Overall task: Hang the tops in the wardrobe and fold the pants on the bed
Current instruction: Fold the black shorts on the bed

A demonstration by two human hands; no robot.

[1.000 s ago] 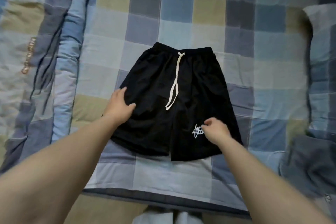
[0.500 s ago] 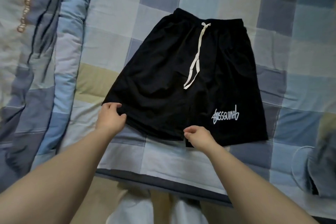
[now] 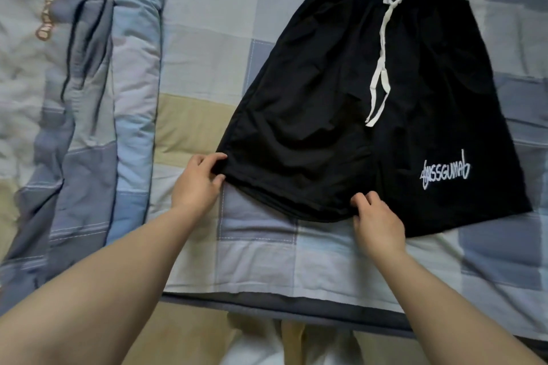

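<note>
Black shorts (image 3: pixel 341 104) with a white drawstring (image 3: pixel 381 62) and white lettering on the right leg lie flat on the checked bed (image 3: pixel 267 255), waistband away from me. My left hand (image 3: pixel 197 184) pinches the outer corner of the left leg's hem. My right hand (image 3: pixel 376 219) pinches the same leg's hem near the crotch, fingers curled on the fabric. The hem between my hands is slightly bunched.
A rolled checked quilt (image 3: pixel 89 98) lies along the left side of the bed. The bed's front edge (image 3: pixel 296 310) runs just below my forearms, with the floor beneath it. Bare sheet surrounds the shorts.
Both hands moved from the middle of the shorts down to the left leg's hem and took hold of it. The view shifted left and closer.
</note>
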